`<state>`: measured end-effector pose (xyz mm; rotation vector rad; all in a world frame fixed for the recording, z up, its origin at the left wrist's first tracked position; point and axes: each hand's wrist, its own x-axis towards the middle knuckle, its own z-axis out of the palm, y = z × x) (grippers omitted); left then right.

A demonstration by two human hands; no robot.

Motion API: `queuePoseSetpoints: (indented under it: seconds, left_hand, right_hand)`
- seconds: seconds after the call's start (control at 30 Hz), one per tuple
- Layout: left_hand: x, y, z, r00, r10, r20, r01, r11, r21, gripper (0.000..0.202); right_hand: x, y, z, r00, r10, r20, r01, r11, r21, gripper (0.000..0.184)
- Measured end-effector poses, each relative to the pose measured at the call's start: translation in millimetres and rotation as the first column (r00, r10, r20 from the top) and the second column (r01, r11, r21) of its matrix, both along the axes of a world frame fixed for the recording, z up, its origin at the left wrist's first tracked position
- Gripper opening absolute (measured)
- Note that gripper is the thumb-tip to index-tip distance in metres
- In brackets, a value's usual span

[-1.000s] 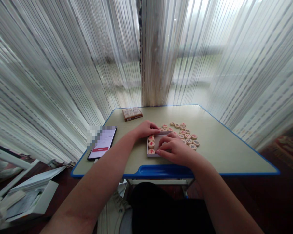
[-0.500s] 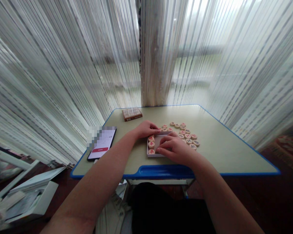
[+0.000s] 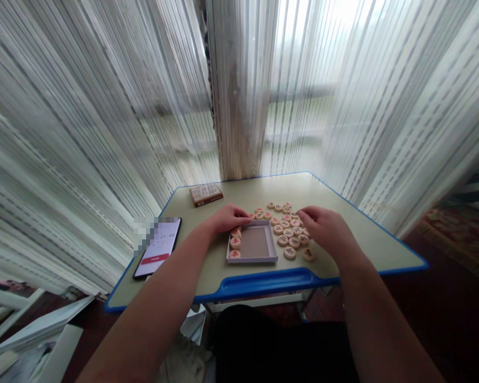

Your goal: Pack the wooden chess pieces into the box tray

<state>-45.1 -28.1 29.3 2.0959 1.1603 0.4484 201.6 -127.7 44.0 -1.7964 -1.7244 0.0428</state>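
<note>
At the far left corner of a shallow white box (image 3: 277, 250), my left hand (image 3: 228, 218) is closed, its fingertips by the rim and beside a red-marked piece. What those fingers grip, if anything, is hidden. Inside the box, a short column of red-marked Chinese chess pieces (image 3: 235, 243) lies along the left wall; the rest of its visible floor is bare. My right hand (image 3: 320, 226) is over the right side of the loose wooden chess pieces (image 3: 288, 232), fingers curled together. Its fingertips are at a black-marked piece (image 3: 294, 215); whether they hold one I cannot tell.
A phone (image 3: 159, 247) with a lit screen lies at the table's left edge. A brown flat box (image 3: 206, 194) sits at the back left. The light table (image 3: 359, 239) has a blue rim and a blue trough (image 3: 263, 282) in front; striped curtains (image 3: 155, 90) hang behind it.
My right hand has left the inside of the box and moved right to the loose pieces. My left hand stays at the box's far left corner. The view has shifted slightly.
</note>
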Motion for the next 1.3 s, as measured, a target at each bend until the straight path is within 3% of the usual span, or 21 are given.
queuePoseSetpoints:
  seconds: [0.13,0.3,0.47,0.7,0.9,1.3]
  left_hand:
    - [2.0,-0.8,-0.6,0.999,0.019,0.032,-0.019,1.0,-0.005,0.039]
    - [3.0,-0.8,-1.6,0.998,0.039,0.052,-0.04,0.999,0.002,0.035]
    - [4.0,-1.6,-1.6,0.999,0.015,0.037,-0.016,0.999,0.028,0.036]
    - [6.1,-2.9,-0.2,0.999,0.033,0.006,-0.033,0.998,0.051,0.037]
    - [6.0,-3.5,-0.4,0.999,0.039,0.025,-0.039,0.999,0.026,0.041]
    - [6.7,-5.6,-0.1,0.995,0.088,0.052,-0.088,0.996,0.003,0.04]
  right_hand:
    - [9.8,8.8,-9.6,0.998,-0.038,0.051,0.039,0.999,-0.035,0.028]
    - [-2.8,18.1,-25.0,0.966,0.11,0.232,-0.138,0.985,0.107,0.032]
    - [-15.6,16.6,-29.8,0.893,0.252,0.373,-0.264,0.964,-0.02,0.037]
    - [-16.8,16.9,-29.9,0.903,0.264,0.34,-0.27,0.962,-0.031,0.038]
    - [-18.1,18.7,-35.6,0.883,0.375,0.284,-0.363,0.927,-0.094,0.036]
    - [-19.4,15.1,-32.8,0.902,0.361,0.238,-0.35,0.932,-0.089,0.034]
